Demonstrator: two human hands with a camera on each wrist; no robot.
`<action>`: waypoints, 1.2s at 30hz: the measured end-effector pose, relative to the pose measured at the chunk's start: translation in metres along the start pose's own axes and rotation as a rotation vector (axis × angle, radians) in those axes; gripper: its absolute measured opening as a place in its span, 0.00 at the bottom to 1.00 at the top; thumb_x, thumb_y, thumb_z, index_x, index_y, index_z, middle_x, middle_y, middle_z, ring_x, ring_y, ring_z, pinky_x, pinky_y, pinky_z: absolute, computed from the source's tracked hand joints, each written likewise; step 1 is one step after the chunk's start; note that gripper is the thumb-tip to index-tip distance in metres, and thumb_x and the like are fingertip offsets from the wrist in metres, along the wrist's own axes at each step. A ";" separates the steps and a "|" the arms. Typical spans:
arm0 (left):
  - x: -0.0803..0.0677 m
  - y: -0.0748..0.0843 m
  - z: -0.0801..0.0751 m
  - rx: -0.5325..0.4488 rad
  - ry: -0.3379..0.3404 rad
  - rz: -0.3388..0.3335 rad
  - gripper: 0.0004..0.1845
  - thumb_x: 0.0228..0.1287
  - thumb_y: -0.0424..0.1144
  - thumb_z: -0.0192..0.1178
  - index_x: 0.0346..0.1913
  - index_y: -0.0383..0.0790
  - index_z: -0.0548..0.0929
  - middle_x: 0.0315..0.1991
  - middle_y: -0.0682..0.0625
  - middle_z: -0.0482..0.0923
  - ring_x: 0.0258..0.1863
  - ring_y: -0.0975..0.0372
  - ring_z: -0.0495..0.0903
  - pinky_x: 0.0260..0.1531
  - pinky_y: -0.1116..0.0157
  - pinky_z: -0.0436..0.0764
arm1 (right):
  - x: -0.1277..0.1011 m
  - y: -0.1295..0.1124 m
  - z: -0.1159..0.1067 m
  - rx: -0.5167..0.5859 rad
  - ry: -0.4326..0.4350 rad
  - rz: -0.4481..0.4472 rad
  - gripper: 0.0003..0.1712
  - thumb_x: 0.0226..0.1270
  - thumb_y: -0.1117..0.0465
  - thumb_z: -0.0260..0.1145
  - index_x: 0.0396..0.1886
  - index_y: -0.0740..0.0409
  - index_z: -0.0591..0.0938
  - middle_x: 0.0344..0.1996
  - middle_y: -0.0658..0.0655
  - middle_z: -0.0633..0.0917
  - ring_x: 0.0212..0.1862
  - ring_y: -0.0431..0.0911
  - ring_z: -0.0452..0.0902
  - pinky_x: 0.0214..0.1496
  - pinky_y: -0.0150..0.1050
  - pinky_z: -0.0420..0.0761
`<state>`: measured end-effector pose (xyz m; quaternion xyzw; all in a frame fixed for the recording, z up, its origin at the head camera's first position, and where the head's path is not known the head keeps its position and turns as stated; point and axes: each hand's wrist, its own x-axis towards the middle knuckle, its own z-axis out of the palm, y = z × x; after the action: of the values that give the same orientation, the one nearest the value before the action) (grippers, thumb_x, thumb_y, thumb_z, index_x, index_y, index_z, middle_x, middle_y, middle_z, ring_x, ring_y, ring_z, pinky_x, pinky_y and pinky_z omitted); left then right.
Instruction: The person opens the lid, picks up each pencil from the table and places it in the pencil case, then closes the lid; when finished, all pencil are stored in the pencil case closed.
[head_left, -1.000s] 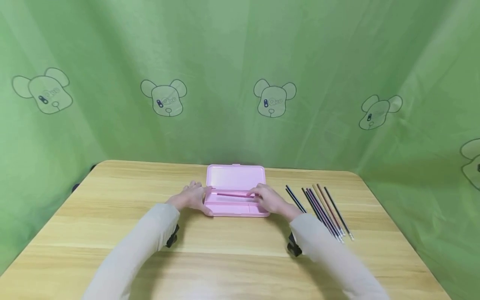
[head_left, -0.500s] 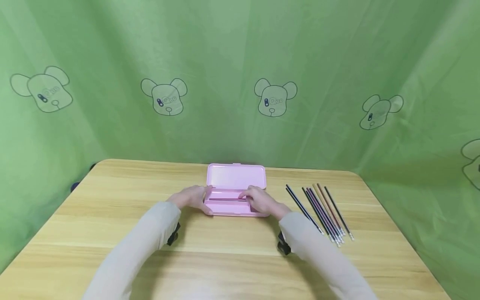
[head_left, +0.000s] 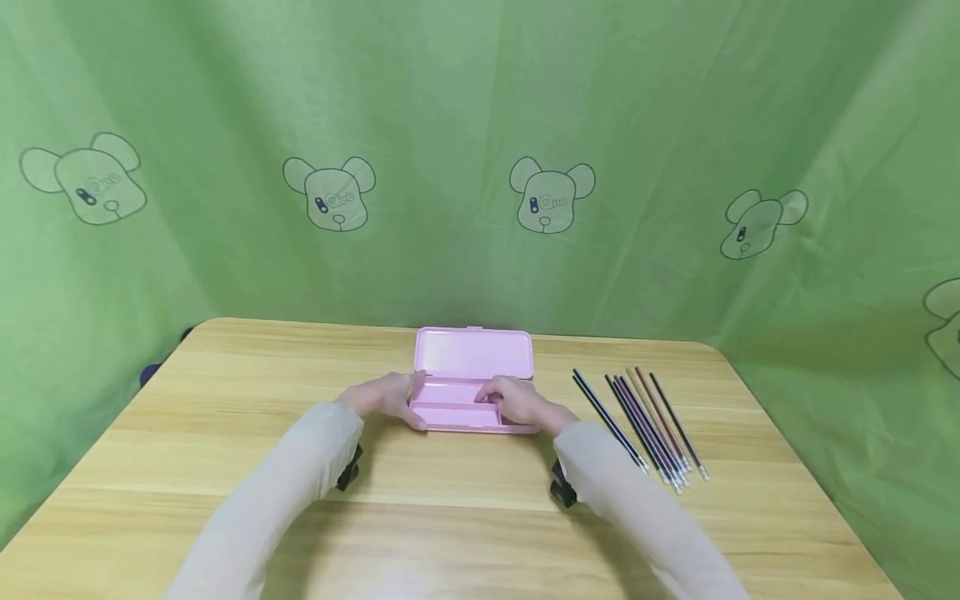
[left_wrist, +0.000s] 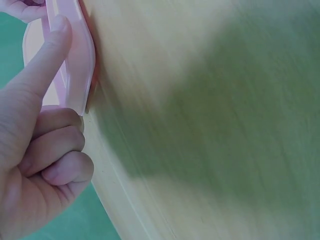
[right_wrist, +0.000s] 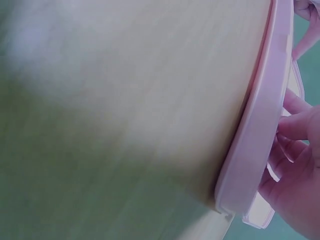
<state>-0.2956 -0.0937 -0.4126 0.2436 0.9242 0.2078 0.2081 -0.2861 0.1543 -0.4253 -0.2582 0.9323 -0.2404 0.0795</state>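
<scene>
A pink pencil case [head_left: 472, 354] lies open at the table's far middle, its lid standing up behind the tray. My left hand [head_left: 382, 396] grips the case's left end; in the left wrist view one finger of my left hand [left_wrist: 40, 150] lies straight along the pink front wall [left_wrist: 80, 55] while the others curl at the corner. My right hand [head_left: 517, 404] reaches into the right half of the tray, fingers bent down inside. In the right wrist view the right hand [right_wrist: 300, 170] sits just behind the case wall [right_wrist: 260, 130]. No refill shows in the tray.
Several thin pen refills [head_left: 645, 421] lie side by side on the wooden table [head_left: 450, 517], right of the case. Green cloth printed with bear heads hangs behind and at both sides. The table's rounded corners are at the far left and right.
A thin rod that the right hand laid lengthwise in the tray is no longer visible. The right hand has shifted left and deeper into the case. The left hand has stayed put.
</scene>
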 end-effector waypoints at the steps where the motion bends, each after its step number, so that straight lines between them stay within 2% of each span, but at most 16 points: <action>1: 0.000 0.000 0.000 -0.003 0.000 0.001 0.54 0.45 0.48 0.72 0.71 0.30 0.53 0.66 0.31 0.63 0.66 0.45 0.64 0.69 0.52 0.62 | -0.001 0.001 0.000 0.010 0.004 -0.003 0.18 0.58 0.76 0.51 0.40 0.62 0.84 0.41 0.61 0.84 0.50 0.55 0.78 0.59 0.50 0.75; 7: 0.000 -0.001 0.002 -0.040 0.004 0.009 0.54 0.46 0.47 0.72 0.71 0.31 0.52 0.66 0.32 0.62 0.66 0.45 0.64 0.69 0.51 0.62 | -0.009 0.007 -0.006 0.089 0.015 -0.027 0.14 0.63 0.70 0.55 0.46 0.64 0.82 0.42 0.62 0.83 0.46 0.51 0.77 0.55 0.47 0.77; 14: -0.003 -0.004 0.001 -0.058 0.003 -0.005 0.55 0.46 0.48 0.72 0.71 0.32 0.50 0.68 0.32 0.60 0.68 0.44 0.61 0.69 0.50 0.60 | -0.024 0.014 -0.023 0.179 0.031 0.003 0.16 0.63 0.69 0.57 0.50 0.69 0.79 0.38 0.63 0.81 0.41 0.48 0.74 0.45 0.37 0.76; 19: -0.003 -0.004 0.001 -0.063 0.008 -0.004 0.55 0.45 0.48 0.72 0.71 0.32 0.51 0.67 0.31 0.60 0.68 0.44 0.61 0.69 0.49 0.60 | -0.035 0.026 -0.035 0.172 0.054 0.020 0.18 0.62 0.69 0.58 0.52 0.70 0.78 0.36 0.63 0.81 0.39 0.47 0.74 0.43 0.34 0.75; 29: -0.001 -0.004 0.001 -0.060 0.006 -0.011 0.56 0.45 0.49 0.72 0.71 0.31 0.50 0.68 0.31 0.58 0.69 0.44 0.60 0.70 0.50 0.59 | -0.060 0.052 -0.046 0.146 0.119 0.033 0.20 0.61 0.68 0.60 0.51 0.75 0.75 0.31 0.62 0.81 0.37 0.47 0.75 0.43 0.37 0.77; 36: 0.000 -0.004 0.001 -0.063 0.002 -0.010 0.56 0.45 0.49 0.72 0.71 0.31 0.50 0.68 0.31 0.59 0.68 0.44 0.60 0.70 0.50 0.59 | -0.077 0.069 -0.056 0.117 0.145 0.086 0.21 0.61 0.67 0.61 0.52 0.75 0.75 0.29 0.59 0.79 0.32 0.42 0.72 0.35 0.30 0.74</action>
<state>-0.2966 -0.0964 -0.4157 0.2322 0.9187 0.2358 0.2155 -0.2663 0.2689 -0.4083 -0.1950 0.9302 -0.3088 0.0370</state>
